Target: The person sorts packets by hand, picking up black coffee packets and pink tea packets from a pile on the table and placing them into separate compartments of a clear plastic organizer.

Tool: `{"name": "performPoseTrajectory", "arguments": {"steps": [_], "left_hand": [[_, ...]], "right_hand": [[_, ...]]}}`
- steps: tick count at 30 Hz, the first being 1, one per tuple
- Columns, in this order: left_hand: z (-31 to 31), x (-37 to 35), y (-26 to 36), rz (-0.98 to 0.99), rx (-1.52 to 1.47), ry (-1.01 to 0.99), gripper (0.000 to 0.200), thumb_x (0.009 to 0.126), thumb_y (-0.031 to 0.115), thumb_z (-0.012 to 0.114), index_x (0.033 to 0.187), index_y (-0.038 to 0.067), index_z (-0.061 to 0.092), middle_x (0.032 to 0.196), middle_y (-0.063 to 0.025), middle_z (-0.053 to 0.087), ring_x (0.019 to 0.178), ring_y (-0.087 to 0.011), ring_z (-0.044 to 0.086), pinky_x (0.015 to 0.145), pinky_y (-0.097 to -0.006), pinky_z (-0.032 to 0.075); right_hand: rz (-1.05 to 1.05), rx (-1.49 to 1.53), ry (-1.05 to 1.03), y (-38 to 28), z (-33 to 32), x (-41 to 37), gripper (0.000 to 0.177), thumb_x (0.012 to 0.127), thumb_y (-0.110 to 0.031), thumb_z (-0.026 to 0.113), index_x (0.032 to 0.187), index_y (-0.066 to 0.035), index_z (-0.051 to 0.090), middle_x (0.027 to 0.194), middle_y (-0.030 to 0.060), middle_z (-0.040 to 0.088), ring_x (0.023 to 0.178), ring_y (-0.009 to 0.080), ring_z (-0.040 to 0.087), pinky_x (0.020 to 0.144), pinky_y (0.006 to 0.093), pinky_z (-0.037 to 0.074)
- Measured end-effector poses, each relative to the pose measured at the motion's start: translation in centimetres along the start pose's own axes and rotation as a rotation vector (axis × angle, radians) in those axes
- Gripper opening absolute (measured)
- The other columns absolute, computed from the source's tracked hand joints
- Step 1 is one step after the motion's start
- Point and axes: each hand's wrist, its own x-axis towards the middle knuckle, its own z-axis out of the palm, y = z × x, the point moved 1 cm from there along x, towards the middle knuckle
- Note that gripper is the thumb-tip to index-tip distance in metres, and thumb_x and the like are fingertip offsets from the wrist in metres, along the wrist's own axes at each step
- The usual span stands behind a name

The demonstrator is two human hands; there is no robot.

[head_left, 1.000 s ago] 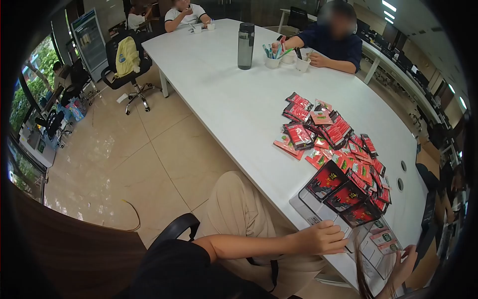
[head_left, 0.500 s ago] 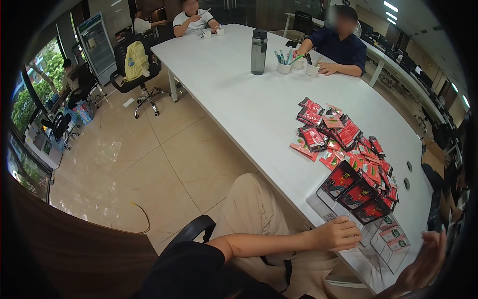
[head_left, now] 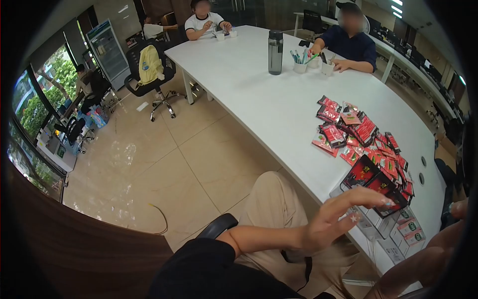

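Note:
My left hand [head_left: 334,215] is raised over the table's near edge, thumb apart from the outstretched fingers, holding nothing. Its fingertips overlap black-and-red boxes [head_left: 360,173], which stand in a row in a clear plastic organizer [head_left: 366,225]. Small pink-and-white boxes [head_left: 410,226] with green labels stand in its nearer compartment. My right hand [head_left: 459,209] is at the dark right edge, beyond the organizer, mostly cut off with only some fingertips showing. Behind the boxes lies a heap of red and pink sachets [head_left: 366,130].
On the white table [head_left: 259,94] stand a grey water bottle [head_left: 275,53] and paper cups of pens [head_left: 299,67]. A person in dark clothing [head_left: 348,49] and another in a white shirt [head_left: 205,24] sit at it. An office chair [head_left: 149,74] with a yellow garment stands left.
My left hand has risen from beside the organizer, its fingers stretching out across the black-and-red boxes. My right hand has moved up toward the right edge. The whole view has shifted slightly.

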Motion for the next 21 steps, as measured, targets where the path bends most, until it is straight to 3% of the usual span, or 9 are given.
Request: {"name": "performPoseTrajectory", "arguments": {"steps": [2, 4, 7, 10, 13, 14, 16, 17, 21], "left_hand": [[0.2, 1.5, 2.7, 0.059, -0.198, -0.051, 0.052, 0.101, 0.035, 0.026, 0.122, -0.007, 0.05, 0.116, -0.0292, 0.053, 0.113, -0.0377, 0.053, 0.099, -0.0494, 0.039], [1.3, 2.7, 3.8, 0.191, -0.427, -0.126, 0.058, 0.1, 0.041, 0.027, 0.121, -0.007, 0.05, 0.114, -0.0297, 0.054, 0.11, -0.0384, 0.055, 0.097, -0.05, 0.04], [2.1, 3.8, 4.9, 0.155, -0.628, -0.239, 0.065, 0.098, 0.052, 0.033, 0.121, -0.006, 0.051, 0.12, -0.025, 0.053, 0.111, -0.0337, 0.054, 0.097, -0.0457, 0.04], [2.0, 4.3, 6.9, -0.258, -0.673, -0.427, 0.072, 0.095, 0.06, 0.028, 0.125, -0.002, 0.05, 0.125, -0.0136, 0.051, 0.117, -0.0222, 0.048, 0.099, -0.0382, 0.035], [3.8, 3.2, 6.9, -0.413, -0.822, -0.358, 0.075, 0.094, 0.063, 0.027, 0.126, -0.001, 0.05, 0.12, -0.0116, 0.054, 0.114, -0.0196, 0.049, 0.095, -0.0365, 0.038], [3.9, 3.0, 6.2, -0.409, -0.975, -0.355, 0.067, 0.095, 0.056, 0.037, 0.127, -0.001, 0.049, 0.122, -0.0121, 0.056, 0.118, -0.0199, 0.049, 0.097, -0.0377, 0.04], [5.0, 4.1, 5.0, -0.124, -0.989, -0.346, 0.075, 0.096, 0.06, 0.019, 0.125, 0.002, 0.055, 0.121, -0.0121, 0.059, 0.11, -0.0213, 0.054, 0.093, -0.038, 0.042], [6.0, 4.3, 5.1, -0.09, -0.999, -0.316, 0.08, 0.095, 0.062, 0.014, 0.122, 0.0, 0.057, 0.117, -0.0135, 0.06, 0.106, -0.0215, 0.055, 0.091, -0.0361, 0.042], [7.2, 4.6, 7.2, -0.203, -0.879, -0.159, 0.099, 0.091, 0.068, 0.0, 0.113, -0.006, 0.062, 0.106, -0.0179, 0.062, 0.094, -0.0217, 0.055, 0.084, -0.0296, 0.043]], "right_hand": [[-0.012, 0.051, 0.0, -0.5, 0.5, 0.4, 0.034, 0.097, -0.019, 0.04, 0.125, 0.001, 0.04, 0.118, 0.0103, 0.048, 0.107, 0.0215, 0.05, 0.095, 0.0358, 0.038], [0.0, 0.089, 0.003, -1.0, 0.6, 0.3, 0.033, 0.096, -0.019, 0.041, 0.124, 0.0, 0.041, 0.117, 0.01, 0.048, 0.106, 0.0213, 0.05, 0.094, 0.0355, 0.038], [0.015, 0.14, 0.009, -1.5, 0.9, 0.1, 0.032, 0.095, -0.018, 0.042, 0.121, 0.0, 0.042, 0.116, 0.0096, 0.048, 0.105, 0.0211, 0.049, 0.093, 0.0351, 0.038], [0.022, 0.186, 0.019, -1.9, 0.8, 0.3, 0.03, 0.094, -0.017, 0.043, 0.119, 0.0, 0.043, 0.114, 0.0092, 0.048, 0.104, 0.0208, 0.049, 0.092, 0.0347, 0.038], [0.042, 0.214, 0.02, -1.9, 0.4, 0.0, 0.029, 0.093, -0.017, 0.044, 0.117, -0.001, 0.043, 0.113, 0.0087, 0.048, 0.103, 0.0206, 0.049, 0.09, 0.0343, 0.038], [0.055, 0.221, 0.023, -1.6, 0.2, -0.1, 0.028, 0.093, -0.017, 0.044, 0.117, -0.001, 0.044, 0.113, 0.0086, 0.048, 0.102, 0.0205, 0.048, 0.09, 0.0342, 0.038], [0.052, 0.236, 0.033, -1.6, 0.3, -0.4, 0.027, 0.092, -0.016, 0.044, 0.115, -0.001, 0.044, 0.112, 0.0083, 0.048, 0.102, 0.0204, 0.048, 0.089, 0.0339, 0.038], [0.051, 0.23, 0.031, -1.5, 0.2, -0.7, 0.027, 0.092, -0.016, 0.045, 0.114, -0.001, 0.045, 0.111, 0.0082, 0.048, 0.101, 0.0203, 0.048, 0.088, 0.0337, 0.038], [0.082, 0.234, 0.065, -1.4, -0.3, -1.9, 0.025, 0.091, -0.016, 0.046, 0.112, -0.002, 0.046, 0.109, 0.0076, 0.047, 0.1, 0.02, 0.048, 0.087, 0.0332, 0.038]]}}
